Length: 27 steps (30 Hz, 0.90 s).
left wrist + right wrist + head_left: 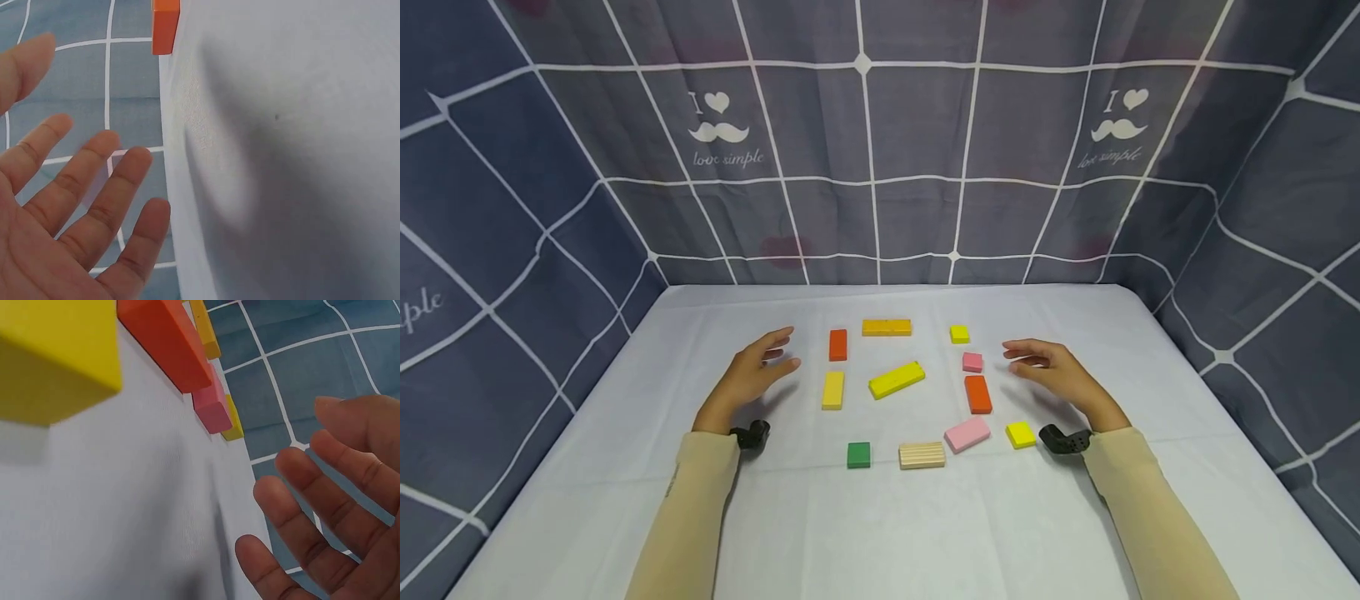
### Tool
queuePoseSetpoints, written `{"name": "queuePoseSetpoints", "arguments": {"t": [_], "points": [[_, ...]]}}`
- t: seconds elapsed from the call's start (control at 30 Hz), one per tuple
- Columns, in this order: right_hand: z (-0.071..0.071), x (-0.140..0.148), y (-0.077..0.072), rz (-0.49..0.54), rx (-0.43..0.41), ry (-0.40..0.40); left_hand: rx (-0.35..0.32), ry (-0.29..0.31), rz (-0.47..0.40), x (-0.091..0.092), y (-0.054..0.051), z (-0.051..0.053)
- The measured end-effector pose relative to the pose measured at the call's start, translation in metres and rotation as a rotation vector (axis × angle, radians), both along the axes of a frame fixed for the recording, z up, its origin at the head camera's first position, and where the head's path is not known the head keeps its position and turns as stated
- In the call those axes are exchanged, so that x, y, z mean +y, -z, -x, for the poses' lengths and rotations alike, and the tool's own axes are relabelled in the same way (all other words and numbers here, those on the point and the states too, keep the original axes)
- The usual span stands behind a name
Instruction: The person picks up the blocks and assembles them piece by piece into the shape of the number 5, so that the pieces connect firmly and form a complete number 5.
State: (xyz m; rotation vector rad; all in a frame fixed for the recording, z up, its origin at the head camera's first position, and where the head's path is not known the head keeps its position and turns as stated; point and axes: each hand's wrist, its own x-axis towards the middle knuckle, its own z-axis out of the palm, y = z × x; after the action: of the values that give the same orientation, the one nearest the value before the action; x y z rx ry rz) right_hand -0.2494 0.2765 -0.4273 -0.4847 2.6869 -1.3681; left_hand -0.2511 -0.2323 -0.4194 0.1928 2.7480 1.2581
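Observation:
Above the white cloth my left hand [751,375] hovers with relaxed fingers, holding nothing. Nearest to it are an orange block [838,345] and a pale yellow block [832,391]. My right hand [1060,375], fingers loosely extended, hangs over the other side, also without anything in it. Close to it lie a small pink block [972,362], an orange-red block [978,394] and a small yellow block [959,334]. Between the hands a long yellow block [897,380] lies slanted. The right wrist view shows the fingers [300,531] apart from the blocks.
A dark yellow block [886,327] lies at the back. Along the front are a green block [859,455], a ridged wooden block [922,456], a larger pink block [967,435] and a yellow square block [1021,435]. Grey checked curtains [917,217] enclose the white table [880,533].

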Motion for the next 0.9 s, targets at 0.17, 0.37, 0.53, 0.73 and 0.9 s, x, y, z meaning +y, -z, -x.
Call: {"name": "queuePoseSetpoints", "arguments": {"t": [0.17,0.37,0.53,0.73,0.9], "points": [[0.003,-0.003,0.0,0.03,-0.026,0.006,0.001,-0.002,-0.036,0.004,0.001,0.004],[0.007,-0.006,0.002,0.072,-0.061,0.022,0.008,0.004,-0.076,0.011,0.002,0.01],[0.01,-0.011,0.004,0.098,-0.089,0.03,-0.011,0.005,-0.115,0.016,0.004,0.015],[0.013,-0.017,0.004,0.122,-0.11,0.043,-0.039,0.025,-0.14,0.018,0.007,0.022],[0.018,-0.021,0.008,0.15,-0.119,0.031,-0.073,0.015,-0.128,0.02,0.009,0.026]]}}
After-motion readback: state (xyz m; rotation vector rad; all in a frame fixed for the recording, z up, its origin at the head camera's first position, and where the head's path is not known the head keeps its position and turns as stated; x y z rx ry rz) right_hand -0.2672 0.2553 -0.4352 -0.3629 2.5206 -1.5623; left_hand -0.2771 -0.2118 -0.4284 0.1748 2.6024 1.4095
